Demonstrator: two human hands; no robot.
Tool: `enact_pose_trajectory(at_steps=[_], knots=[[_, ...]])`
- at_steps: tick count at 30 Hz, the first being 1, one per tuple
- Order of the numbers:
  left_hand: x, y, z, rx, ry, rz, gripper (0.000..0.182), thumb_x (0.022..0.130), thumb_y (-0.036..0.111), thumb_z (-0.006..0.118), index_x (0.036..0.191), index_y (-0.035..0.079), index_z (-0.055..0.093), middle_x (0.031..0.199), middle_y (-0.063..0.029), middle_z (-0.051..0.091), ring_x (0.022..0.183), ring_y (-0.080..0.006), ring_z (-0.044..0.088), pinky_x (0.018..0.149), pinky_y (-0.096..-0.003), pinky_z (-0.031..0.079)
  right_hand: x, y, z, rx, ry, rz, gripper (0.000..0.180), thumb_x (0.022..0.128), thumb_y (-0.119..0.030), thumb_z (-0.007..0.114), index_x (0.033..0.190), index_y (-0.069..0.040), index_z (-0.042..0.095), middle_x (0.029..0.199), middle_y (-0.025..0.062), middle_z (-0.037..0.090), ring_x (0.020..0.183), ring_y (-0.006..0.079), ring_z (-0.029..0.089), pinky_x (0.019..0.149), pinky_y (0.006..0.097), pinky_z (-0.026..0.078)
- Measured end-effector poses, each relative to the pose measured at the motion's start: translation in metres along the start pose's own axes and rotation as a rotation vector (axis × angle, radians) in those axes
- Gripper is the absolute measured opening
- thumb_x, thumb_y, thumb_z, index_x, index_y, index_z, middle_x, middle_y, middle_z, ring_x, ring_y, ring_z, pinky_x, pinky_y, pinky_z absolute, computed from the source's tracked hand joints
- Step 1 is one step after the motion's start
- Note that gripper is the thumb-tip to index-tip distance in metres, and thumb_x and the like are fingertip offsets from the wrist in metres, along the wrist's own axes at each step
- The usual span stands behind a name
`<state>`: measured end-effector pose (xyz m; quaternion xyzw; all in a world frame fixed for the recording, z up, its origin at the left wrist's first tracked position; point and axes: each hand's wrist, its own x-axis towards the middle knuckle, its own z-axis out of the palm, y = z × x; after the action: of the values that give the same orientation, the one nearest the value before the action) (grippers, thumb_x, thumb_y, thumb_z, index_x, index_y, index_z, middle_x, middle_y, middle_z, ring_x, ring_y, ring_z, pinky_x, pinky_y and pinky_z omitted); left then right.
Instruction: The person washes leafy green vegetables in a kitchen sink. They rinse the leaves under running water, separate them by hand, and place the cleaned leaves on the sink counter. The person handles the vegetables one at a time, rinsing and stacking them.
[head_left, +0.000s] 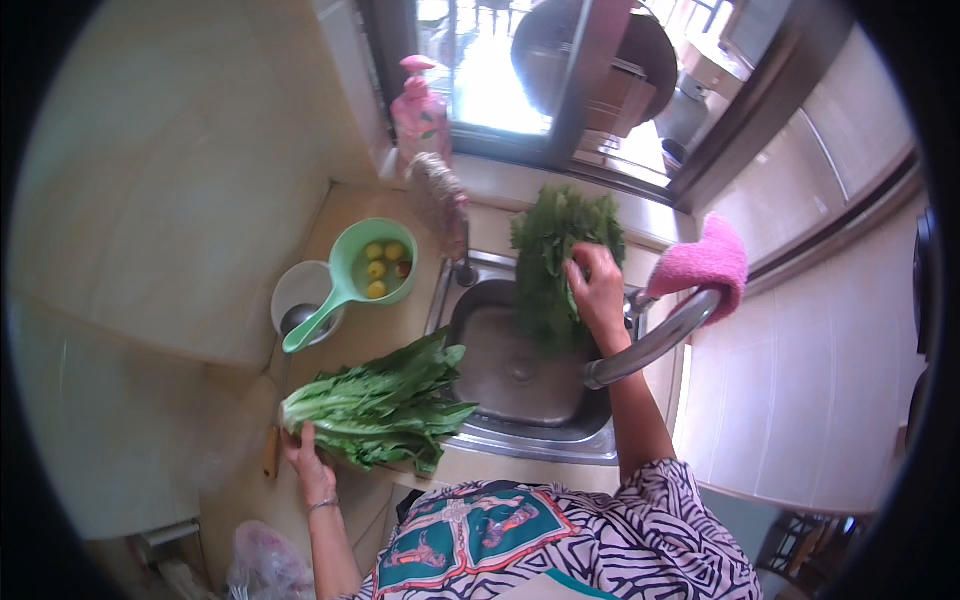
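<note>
My left hand (306, 459) grips the pale stem end of a head of leaf lettuce (382, 401). Its long green leaves spread rightward over the counter to the sink's left rim. Over the back of the stainless steel sink (510, 375), my right hand (598, 289) holds a darker bunch of leafy greens (551, 277). That bunch is blurred, and my fingertips are partly lost among its leaves. Just left of my left hand lies a knife's wooden handle (271, 454); the lettuce and hand are beside it.
A curved metal faucet (652, 341) crosses above my right forearm, with a pink cloth (709, 262) draped on it. A green dipper (350, 259) holds water and several yellow fruits, its handle over a white bowl (289, 289). A pink pump bottle (420, 124) stands by the window.
</note>
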<state>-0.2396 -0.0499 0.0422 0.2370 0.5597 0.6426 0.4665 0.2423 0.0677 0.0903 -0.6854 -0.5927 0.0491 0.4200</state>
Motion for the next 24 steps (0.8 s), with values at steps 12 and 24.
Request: enact_pose_trajectory(at_steps=[12, 24], knots=[[-0.031, 0.055, 0.165, 0.533, -0.601, 0.468, 0.050, 0.071, 0.007, 0.083, 0.117, 0.006, 0.064, 0.106, -0.0047, 0.064, 0.088, -0.0140, 0.066, 0.076, -0.0265, 0.054, -0.067, -0.153, -0.009, 0.555, -0.440, -0.287, 0.039, 0.085, -0.014, 0.071, 0.121, -0.004, 0.059, 0.118, 0.0152, 0.060, 0.109, 0.0296, 0.061, 0.093, 0.0372, 0.050], [-0.055, 0.041, 0.205, 0.672, -0.983, 0.624, 0.063, 0.065, 0.014, 0.085, 0.122, 0.006, 0.062, 0.116, -0.0097, 0.062, 0.106, -0.0233, 0.062, 0.091, -0.0340, 0.051, -0.098, -0.113, -0.037, 0.434, -0.342, -0.166, 0.034, 0.082, -0.017, 0.074, 0.109, -0.003, 0.060, 0.100, 0.0145, 0.063, 0.089, 0.0322, 0.063, 0.077, 0.0380, 0.052]])
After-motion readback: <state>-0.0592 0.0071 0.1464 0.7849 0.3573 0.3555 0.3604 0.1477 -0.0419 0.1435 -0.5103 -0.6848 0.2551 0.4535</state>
